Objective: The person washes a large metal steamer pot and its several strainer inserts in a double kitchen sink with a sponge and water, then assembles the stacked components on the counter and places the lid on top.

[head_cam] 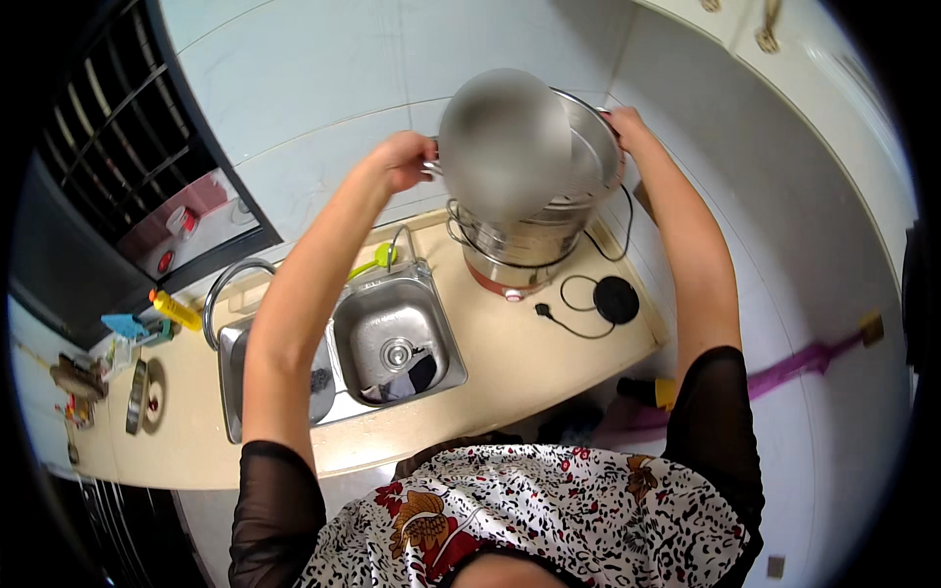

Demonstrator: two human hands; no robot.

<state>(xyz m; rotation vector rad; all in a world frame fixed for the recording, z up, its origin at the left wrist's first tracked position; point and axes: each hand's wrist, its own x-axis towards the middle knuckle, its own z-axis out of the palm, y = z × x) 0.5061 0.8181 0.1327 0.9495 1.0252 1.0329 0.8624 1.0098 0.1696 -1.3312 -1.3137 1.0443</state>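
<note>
A stacked stainless-steel steamer pot [526, 239] stands on the counter, with a reddish base and a knob at its front. My left hand [406, 160] grips the left handle of its raised top tier [599, 151]. On the opposite side my right hand [623, 126] holds that tier's other handle. A round grey blur covers much of the tier, so what lies there is hidden. The tier looks tilted towards me above the lower tiers.
A double sink [397, 316] with a dark cloth [423, 373] is left of the pot. Right of the pot lie a black round device [616, 300] and its cord. A green brush [384, 255], a yellow bottle [175, 309] and a barred window [117, 110] are farther left. A wall stands at right.
</note>
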